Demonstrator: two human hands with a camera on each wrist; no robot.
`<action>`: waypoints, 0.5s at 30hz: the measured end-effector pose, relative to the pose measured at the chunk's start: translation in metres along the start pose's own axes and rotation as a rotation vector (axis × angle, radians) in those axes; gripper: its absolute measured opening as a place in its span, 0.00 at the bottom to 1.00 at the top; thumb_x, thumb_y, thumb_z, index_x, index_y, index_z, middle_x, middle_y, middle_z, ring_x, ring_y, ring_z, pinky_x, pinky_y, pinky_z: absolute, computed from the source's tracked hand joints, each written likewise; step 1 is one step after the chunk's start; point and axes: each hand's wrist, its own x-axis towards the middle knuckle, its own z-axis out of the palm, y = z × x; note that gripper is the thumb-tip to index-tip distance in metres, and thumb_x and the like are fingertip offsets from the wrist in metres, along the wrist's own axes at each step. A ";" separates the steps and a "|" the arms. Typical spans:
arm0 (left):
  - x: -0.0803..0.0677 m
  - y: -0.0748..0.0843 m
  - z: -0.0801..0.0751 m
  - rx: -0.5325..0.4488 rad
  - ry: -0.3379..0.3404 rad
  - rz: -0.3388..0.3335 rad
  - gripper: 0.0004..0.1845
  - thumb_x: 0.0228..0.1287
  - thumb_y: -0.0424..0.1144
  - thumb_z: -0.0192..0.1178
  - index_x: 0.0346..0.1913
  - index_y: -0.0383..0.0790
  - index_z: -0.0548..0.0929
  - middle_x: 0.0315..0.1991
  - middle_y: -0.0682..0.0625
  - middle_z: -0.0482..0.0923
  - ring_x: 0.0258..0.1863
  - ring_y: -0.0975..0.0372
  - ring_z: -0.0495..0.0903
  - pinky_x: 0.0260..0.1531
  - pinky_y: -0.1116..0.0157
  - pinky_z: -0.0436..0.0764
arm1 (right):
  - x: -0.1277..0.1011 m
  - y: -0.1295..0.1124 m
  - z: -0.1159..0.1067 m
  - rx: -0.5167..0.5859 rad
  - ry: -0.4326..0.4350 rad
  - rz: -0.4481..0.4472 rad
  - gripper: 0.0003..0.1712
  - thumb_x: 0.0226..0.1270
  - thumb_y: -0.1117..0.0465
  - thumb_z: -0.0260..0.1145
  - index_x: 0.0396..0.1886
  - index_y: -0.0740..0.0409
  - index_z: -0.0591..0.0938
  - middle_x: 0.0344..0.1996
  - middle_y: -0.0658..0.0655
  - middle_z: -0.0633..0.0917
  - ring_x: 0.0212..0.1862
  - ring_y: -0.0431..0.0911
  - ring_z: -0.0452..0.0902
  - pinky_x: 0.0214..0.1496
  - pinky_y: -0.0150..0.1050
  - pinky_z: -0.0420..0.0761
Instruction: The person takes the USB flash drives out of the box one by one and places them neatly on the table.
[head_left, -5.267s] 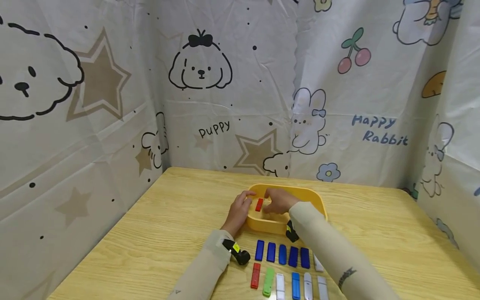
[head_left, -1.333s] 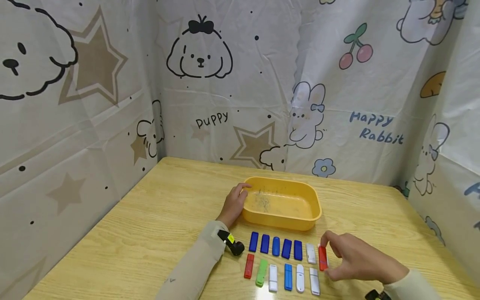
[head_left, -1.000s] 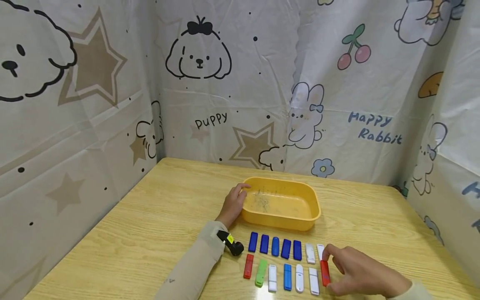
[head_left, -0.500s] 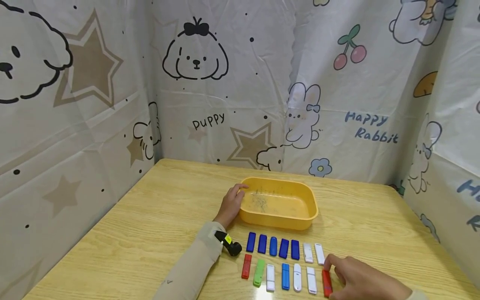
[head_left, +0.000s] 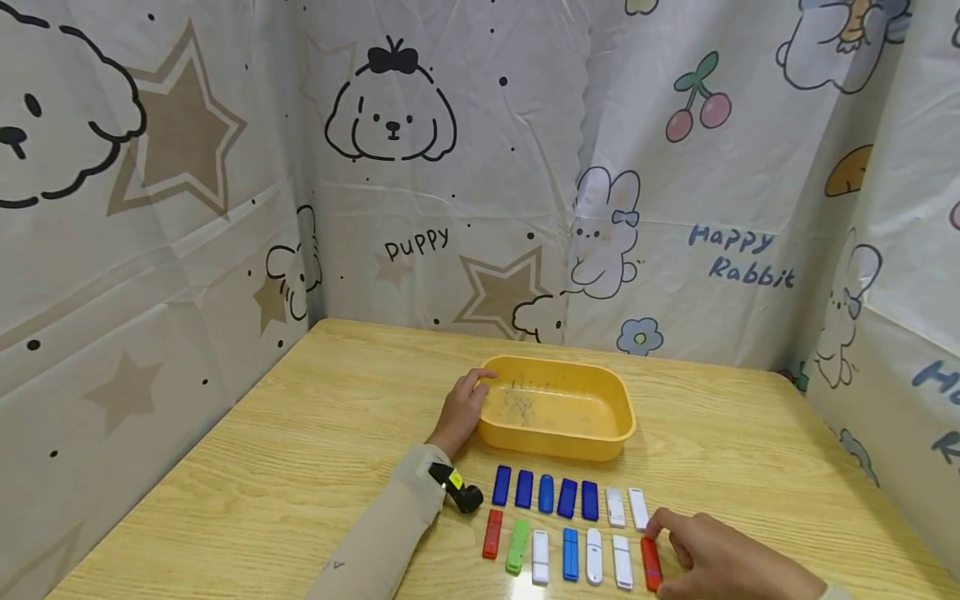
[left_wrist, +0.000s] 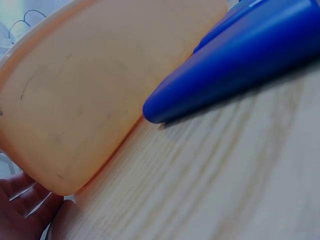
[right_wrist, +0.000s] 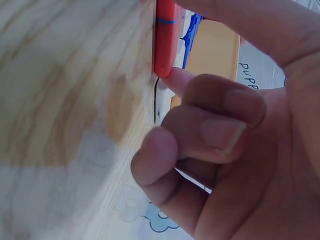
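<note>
From the head camera, the wooden surface has open room to the left and behind the yellow tray, while printed curtains close it in on three sides. The left hand curls over the tray's left rim, holding it. The right hand (partly cut off at the frame's bottom edge) pinches the red stick at the right end of the near row, beside a white stick. The left wrist camera shows only the tray's wall, a blurred blue stick and fingertips. At the right wrist, thumb and fingertip grip the red stick lying on the surface.
</note>
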 end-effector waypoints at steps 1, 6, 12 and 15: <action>0.000 0.000 0.000 -0.003 -0.002 0.000 0.15 0.72 0.43 0.44 0.54 0.48 0.78 0.55 0.43 0.73 0.49 0.52 0.72 0.51 0.52 0.72 | 0.000 0.000 0.000 -0.003 0.001 -0.005 0.24 0.53 0.51 0.74 0.47 0.49 0.76 0.18 0.48 0.69 0.19 0.39 0.63 0.19 0.33 0.56; -0.001 0.001 0.000 -0.009 -0.005 0.006 0.16 0.72 0.43 0.44 0.54 0.48 0.78 0.55 0.43 0.73 0.50 0.52 0.72 0.54 0.50 0.71 | 0.000 0.001 0.000 -0.011 0.005 -0.028 0.24 0.53 0.50 0.74 0.47 0.49 0.76 0.17 0.47 0.69 0.18 0.38 0.61 0.19 0.32 0.56; -0.001 0.001 0.000 -0.005 -0.001 0.010 0.16 0.72 0.44 0.43 0.55 0.47 0.77 0.56 0.43 0.73 0.52 0.51 0.72 0.55 0.50 0.70 | -0.002 0.002 -0.001 -0.004 0.008 -0.023 0.24 0.54 0.49 0.74 0.47 0.49 0.75 0.18 0.48 0.70 0.19 0.38 0.63 0.19 0.32 0.57; -0.001 0.000 0.000 0.002 -0.001 0.010 0.17 0.73 0.45 0.42 0.55 0.47 0.77 0.56 0.43 0.73 0.54 0.51 0.72 0.57 0.49 0.69 | -0.002 0.002 -0.001 0.003 0.006 -0.022 0.24 0.54 0.49 0.74 0.47 0.49 0.75 0.18 0.49 0.70 0.19 0.38 0.63 0.20 0.32 0.57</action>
